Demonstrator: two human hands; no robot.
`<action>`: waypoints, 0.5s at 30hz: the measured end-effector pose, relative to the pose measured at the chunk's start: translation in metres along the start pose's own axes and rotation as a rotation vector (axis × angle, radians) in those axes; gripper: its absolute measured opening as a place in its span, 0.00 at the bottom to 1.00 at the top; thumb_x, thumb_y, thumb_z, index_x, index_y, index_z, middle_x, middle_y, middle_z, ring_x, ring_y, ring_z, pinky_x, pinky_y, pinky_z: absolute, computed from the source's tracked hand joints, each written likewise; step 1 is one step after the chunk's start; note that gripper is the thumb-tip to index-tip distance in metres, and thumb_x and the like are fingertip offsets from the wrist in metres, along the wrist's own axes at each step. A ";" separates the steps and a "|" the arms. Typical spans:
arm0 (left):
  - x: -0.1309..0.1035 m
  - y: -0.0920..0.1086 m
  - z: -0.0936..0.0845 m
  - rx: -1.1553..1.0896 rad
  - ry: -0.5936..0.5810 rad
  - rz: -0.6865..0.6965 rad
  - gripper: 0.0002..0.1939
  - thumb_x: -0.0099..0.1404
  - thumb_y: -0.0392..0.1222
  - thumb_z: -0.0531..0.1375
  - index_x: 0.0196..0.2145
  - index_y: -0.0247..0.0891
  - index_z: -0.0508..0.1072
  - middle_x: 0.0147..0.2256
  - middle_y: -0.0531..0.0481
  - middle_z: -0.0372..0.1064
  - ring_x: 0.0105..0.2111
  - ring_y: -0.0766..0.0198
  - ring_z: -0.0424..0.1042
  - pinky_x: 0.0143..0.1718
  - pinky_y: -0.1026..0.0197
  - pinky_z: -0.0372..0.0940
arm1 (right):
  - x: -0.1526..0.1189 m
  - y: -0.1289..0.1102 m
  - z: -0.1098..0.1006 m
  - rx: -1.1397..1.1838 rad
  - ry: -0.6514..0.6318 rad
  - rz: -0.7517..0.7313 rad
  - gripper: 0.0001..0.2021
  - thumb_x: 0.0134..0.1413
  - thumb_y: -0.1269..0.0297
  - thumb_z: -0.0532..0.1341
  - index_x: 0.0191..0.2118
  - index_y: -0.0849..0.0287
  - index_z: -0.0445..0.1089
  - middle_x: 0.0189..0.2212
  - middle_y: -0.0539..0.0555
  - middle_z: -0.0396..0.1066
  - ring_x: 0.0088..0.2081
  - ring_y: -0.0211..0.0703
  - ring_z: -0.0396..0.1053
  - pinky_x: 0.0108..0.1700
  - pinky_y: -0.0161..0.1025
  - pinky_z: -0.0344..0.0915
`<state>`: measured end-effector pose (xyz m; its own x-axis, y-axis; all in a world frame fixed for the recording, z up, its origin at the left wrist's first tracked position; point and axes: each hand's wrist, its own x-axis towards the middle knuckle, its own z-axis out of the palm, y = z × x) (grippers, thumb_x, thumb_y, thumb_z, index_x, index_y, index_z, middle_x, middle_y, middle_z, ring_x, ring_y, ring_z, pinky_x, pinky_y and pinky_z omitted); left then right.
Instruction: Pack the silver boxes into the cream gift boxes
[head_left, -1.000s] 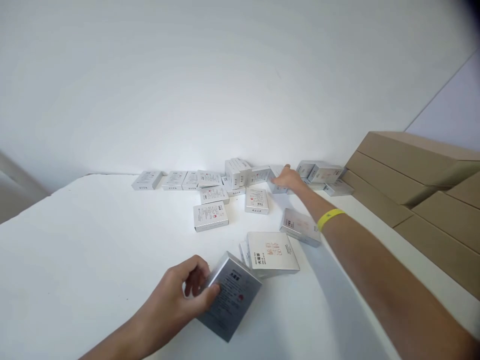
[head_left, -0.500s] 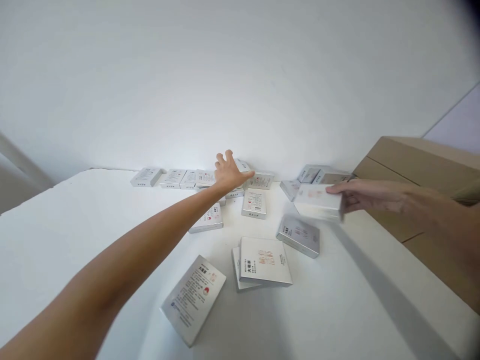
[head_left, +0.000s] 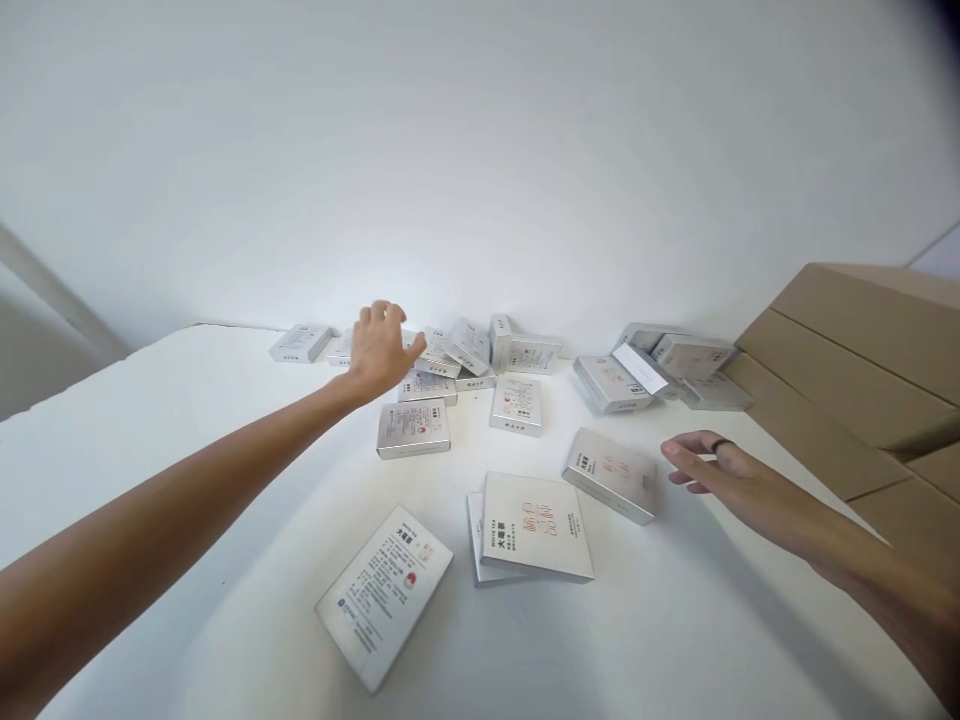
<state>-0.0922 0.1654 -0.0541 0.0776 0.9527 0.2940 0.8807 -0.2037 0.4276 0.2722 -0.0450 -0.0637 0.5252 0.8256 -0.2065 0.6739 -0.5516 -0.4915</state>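
Several flat silver-white tea boxes lie scattered over a white table. My left hand is over the back row, fingers apart and bent, partly hiding the boxes beneath it; whether it touches one I cannot tell. Just right of it a tilted tea box leans on others. My right hand, a dark ring on one finger, is open and holds nothing, beside a tea box. Nearer me, one tea box overlaps another, and a tea box with printed text lies at an angle.
Large brown cardboard boxes stand at the table's right side. A pale wall rises behind the table. Several tea boxes lie heaped at the back right, one tea box at the back left.
My right hand has let go of a tea box, which now lies by the back-right heap, and has drawn back toward me. My left hand has shifted left along the back row.
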 end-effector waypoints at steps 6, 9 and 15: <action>-0.025 0.013 0.003 -0.031 -0.315 0.066 0.37 0.59 0.67 0.56 0.52 0.32 0.66 0.56 0.28 0.64 0.58 0.35 0.59 0.54 0.38 0.58 | -0.021 -0.037 0.022 0.016 -0.051 -0.108 0.27 0.59 0.35 0.50 0.52 0.50 0.63 0.50 0.54 0.70 0.51 0.50 0.68 0.45 0.45 0.67; -0.031 0.014 -0.001 -0.121 -0.437 0.152 0.37 0.57 0.69 0.57 0.55 0.40 0.65 0.53 0.38 0.69 0.54 0.43 0.66 0.49 0.49 0.64 | -0.025 -0.056 0.034 -0.049 -0.010 -0.191 0.24 0.61 0.39 0.52 0.46 0.54 0.67 0.57 0.54 0.63 0.53 0.52 0.65 0.46 0.47 0.67; -0.040 -0.007 -0.006 -0.146 -0.352 0.076 0.20 0.66 0.54 0.51 0.48 0.38 0.65 0.52 0.39 0.70 0.52 0.50 0.69 0.47 0.53 0.65 | 0.027 -0.120 0.053 -0.090 0.062 -0.377 0.23 0.64 0.47 0.59 0.55 0.59 0.64 0.56 0.59 0.63 0.53 0.50 0.65 0.55 0.51 0.64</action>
<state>-0.1045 0.1272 -0.0636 0.3179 0.9477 0.0284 0.7928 -0.2821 0.5403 0.1782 0.0494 -0.0555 0.2602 0.9652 0.0273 0.8672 -0.2212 -0.4461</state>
